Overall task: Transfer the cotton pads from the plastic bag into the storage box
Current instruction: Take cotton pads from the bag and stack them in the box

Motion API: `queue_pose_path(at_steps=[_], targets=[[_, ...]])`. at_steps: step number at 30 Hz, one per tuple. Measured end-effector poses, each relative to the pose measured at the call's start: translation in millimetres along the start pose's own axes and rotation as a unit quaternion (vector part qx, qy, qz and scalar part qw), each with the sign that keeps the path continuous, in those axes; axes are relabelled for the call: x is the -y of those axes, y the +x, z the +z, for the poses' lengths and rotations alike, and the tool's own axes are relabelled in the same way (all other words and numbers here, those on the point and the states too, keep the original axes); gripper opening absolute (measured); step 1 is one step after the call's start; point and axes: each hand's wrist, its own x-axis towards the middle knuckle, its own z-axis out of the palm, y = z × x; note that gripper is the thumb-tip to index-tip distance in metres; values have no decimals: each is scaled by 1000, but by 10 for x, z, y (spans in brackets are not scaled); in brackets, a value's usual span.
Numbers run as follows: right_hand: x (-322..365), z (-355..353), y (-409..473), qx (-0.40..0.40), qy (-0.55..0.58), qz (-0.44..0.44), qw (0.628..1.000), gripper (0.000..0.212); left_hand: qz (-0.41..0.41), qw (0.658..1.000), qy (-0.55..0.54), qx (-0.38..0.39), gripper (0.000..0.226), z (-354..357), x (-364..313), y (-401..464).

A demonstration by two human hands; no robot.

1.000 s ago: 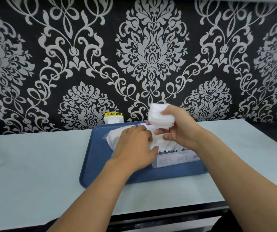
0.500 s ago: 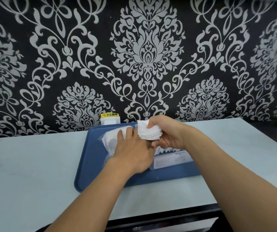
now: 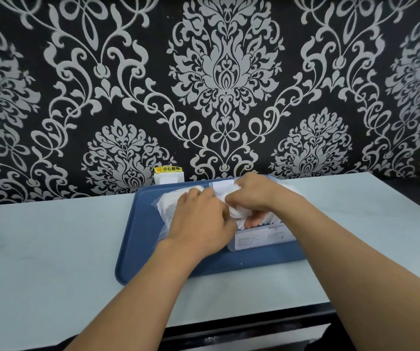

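Pale smooth countertop (image 3: 52, 249) bearing a rounded blue tray (image 3: 138, 249); left hand (image 3: 198, 221) lying curled on the crinkly plastic bag (image 3: 166, 206), right hand (image 3: 254, 196) gripping soft white cotton pads (image 3: 234, 211) (partly hidden) over the clear storage box (image 3: 262, 236); damask wallpaper (image 3: 226, 72) behind.

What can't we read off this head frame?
- Clear storage box, head view: interior and fill level hidden by the right hand.
- Crinkled plastic bag: opening covered by the left hand.
- White cotton pads: count unreadable, bunched between both hands.
- Box label: print too small.
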Motion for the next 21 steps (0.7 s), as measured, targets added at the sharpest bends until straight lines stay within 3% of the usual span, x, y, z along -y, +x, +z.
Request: queue_pose_path(at_steps=[9, 15, 21], targets=[[-19, 1, 64, 5, -38, -11, 999, 15, -34, 995, -66, -66, 18, -17, -15, 10], [-36, -36, 71, 18, -47, -9, 999, 19, -14, 999, -31, -18, 37, 8, 2, 26], [6, -41, 54, 29, -77, -9, 997, 18, -2, 1000, 2, 25, 40, 25, -14, 52]])
